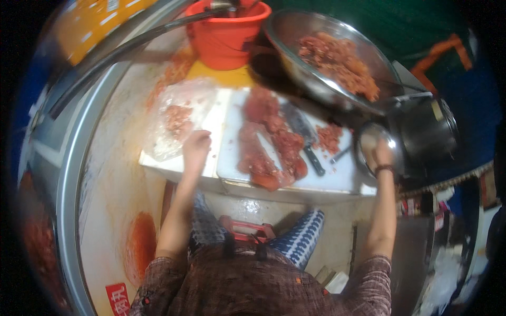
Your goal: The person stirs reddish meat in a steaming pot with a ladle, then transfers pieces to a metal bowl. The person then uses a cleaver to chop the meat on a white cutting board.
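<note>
My left hand (197, 147), blurred and with its fingers curled, is at the near right side of a clear plastic bag (160, 136) with small bits of meat (180, 122) on it. Over at the right, my right hand (382, 153) reaches into a small metal bowl (365, 148); its fingertips are unclear. Between the hands, large pieces of raw meat (284, 148) lie on a white cutting board (231, 142). A cleaver-like knife (298, 122) with a black handle (315, 161) rests beside them. A small heap of chopped meat (329, 137) sits to the knife's right.
An orange-red bucket (225, 41) stands at the back. Beside it tilts a wide steel basin (282, 29) holding minced meat (340, 63). A dark metal pot (427, 134) is beyond the small bowl. One long dark rod (130, 49) crosses the upper left.
</note>
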### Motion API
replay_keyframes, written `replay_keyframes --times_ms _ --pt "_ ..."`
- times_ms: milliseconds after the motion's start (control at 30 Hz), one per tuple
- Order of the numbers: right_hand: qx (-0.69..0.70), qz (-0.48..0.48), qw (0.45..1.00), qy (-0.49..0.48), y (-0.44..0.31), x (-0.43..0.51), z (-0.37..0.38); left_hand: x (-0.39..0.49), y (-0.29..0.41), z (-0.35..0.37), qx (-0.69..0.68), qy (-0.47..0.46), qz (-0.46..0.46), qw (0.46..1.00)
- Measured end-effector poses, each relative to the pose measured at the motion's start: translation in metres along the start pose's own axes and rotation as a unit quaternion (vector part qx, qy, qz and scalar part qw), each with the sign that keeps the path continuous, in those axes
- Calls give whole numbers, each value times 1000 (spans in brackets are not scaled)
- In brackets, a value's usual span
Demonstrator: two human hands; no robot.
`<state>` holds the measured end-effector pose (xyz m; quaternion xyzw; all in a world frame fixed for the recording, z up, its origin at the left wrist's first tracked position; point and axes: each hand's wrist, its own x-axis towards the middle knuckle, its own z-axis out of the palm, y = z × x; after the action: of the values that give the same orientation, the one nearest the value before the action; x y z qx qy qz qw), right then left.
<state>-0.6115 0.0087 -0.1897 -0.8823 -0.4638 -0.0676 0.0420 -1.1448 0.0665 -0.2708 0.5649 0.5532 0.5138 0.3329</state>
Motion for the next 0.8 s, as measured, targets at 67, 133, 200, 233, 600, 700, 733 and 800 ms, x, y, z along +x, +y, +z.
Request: replay_keyframes --times_ms 67,133,200,233,600,700,733,800 --pt "24 -2 997 -73 33 10 18 -2 -4 6 -30 -7 -11 999" --pt "22 -48 993 -102 50 17 35 -7 -5 19 -7 -21 -2 1000" --pt "22 -84 991 -98 59 23 43 -8 -1 30 27 -43 8 999" --pt "34 -102 992 -67 59 25 45 -8 2 35 23 -52 21 998" --pt "-28 -161 974 156 -39 -16 -21 -4 30 64 264 -52 27 963" --pt "268 -264 920 113 -116 -45 -32 -4 27 66 272 -37 32 961" --pt "317 -282 904 46 -147 -57 -32 -4 25 66 268 -38 28 962" --pt "337 -378 862 -3 -204 -86 -32 -1 23 68 249 -65 -20 966"
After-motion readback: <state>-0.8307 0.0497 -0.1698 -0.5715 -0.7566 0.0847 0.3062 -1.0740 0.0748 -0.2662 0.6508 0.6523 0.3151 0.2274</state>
